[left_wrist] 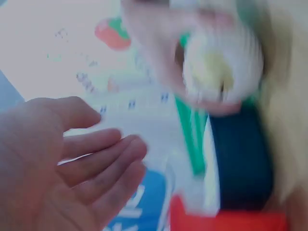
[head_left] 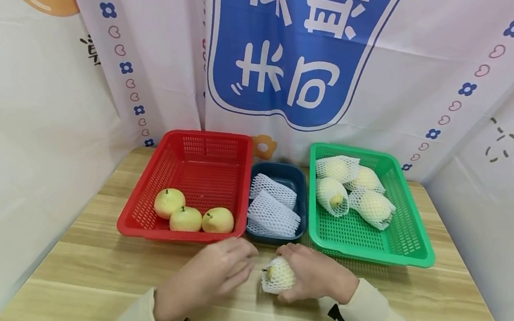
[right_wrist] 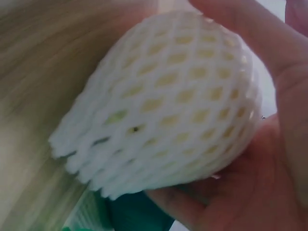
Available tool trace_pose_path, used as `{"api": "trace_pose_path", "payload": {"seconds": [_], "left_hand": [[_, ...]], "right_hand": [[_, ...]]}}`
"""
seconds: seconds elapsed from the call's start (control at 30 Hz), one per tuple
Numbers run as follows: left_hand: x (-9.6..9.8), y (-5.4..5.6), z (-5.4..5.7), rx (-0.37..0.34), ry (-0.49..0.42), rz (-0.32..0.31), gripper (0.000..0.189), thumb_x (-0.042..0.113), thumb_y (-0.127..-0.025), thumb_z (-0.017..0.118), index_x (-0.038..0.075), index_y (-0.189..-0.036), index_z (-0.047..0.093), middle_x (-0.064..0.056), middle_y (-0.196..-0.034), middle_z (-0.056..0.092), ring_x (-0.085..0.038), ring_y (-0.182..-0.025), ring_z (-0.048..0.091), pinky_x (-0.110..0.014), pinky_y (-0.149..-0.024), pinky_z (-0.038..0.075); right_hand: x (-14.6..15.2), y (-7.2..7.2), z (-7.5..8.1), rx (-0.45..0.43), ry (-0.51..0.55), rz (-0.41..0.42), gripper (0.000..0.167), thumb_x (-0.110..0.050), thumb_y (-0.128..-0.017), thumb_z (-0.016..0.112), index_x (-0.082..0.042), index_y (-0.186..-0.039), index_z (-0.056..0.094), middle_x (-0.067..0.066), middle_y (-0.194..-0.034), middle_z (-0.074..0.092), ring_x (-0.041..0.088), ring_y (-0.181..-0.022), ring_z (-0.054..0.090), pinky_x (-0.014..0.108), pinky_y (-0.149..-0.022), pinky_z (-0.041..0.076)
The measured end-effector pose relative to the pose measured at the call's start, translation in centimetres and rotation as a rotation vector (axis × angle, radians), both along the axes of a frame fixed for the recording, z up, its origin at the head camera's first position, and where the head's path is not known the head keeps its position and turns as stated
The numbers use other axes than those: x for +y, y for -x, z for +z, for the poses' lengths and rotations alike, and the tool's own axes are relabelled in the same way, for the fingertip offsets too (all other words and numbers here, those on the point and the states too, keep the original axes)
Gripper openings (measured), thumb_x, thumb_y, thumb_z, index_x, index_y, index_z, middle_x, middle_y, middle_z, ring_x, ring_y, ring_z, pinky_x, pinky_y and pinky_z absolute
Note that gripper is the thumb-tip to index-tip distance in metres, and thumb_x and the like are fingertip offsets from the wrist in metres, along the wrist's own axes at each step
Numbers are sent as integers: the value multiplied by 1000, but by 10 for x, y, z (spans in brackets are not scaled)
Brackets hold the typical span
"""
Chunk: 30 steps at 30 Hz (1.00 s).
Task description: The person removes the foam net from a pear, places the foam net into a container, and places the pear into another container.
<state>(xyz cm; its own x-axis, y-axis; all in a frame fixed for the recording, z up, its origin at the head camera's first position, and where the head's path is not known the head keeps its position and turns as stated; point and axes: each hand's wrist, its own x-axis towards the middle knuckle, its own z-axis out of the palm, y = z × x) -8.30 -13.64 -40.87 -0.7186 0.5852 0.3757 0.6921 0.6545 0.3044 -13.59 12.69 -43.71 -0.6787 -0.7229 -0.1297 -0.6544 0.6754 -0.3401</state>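
Note:
A pear (head_left: 279, 275) wrapped in a white foam net is gripped by my right hand (head_left: 315, 274) just above the table, in front of the blue tray. In the right wrist view the foam net (right_wrist: 178, 96) covers the pear, its loose edge sticking out past one end. My left hand (head_left: 213, 272) hovers to the left of that pear, apart from it. The left wrist view shows the fingers (left_wrist: 103, 163) relaxed, holding nothing. Bare yellow pears (head_left: 185, 219) lie at the front of the red basket (head_left: 142, 191). Several net-wrapped pears (head_left: 371, 208) lie in the green basket (head_left: 411, 217).
Between the two baskets stands a small dark blue tray (head_left: 280, 169) holding white foam nets (head_left: 274, 214). All three containers sit along the back of a wooden table (head_left: 88, 268). A printed white cloth (head_left: 166, 43) hangs behind.

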Motion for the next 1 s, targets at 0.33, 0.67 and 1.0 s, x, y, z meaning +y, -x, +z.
{"api": "trace_pose_path", "payload": {"seconds": [0.33,0.67,1.0], "left_hand": [[25,18,-45,-247,-27,-133,29,22,-99,75,14,-126,74,1,-120,72,-10,-108,68,-24,-97,58],[30,17,-52,-167,51,-81,37,24,-94,81,11,-129,73,0,-121,69,-10,-109,65,-25,-96,59],[44,8,-53,-5,110,-95,55,28,-88,87,13,-136,65,0,-130,61,-14,-120,56,-28,-101,56]], "right_hand": [[11,6,-8,-67,101,77,79,-47,-77,89,-6,-137,58,1,-121,66,8,-101,60,24,-84,54],[36,9,-13,-150,137,38,90,-48,-78,90,-1,-145,52,5,-129,67,10,-109,64,28,-90,57],[28,5,-12,-134,159,68,80,-44,-81,89,-6,-143,56,0,-122,68,2,-100,61,24,-86,55]]}}
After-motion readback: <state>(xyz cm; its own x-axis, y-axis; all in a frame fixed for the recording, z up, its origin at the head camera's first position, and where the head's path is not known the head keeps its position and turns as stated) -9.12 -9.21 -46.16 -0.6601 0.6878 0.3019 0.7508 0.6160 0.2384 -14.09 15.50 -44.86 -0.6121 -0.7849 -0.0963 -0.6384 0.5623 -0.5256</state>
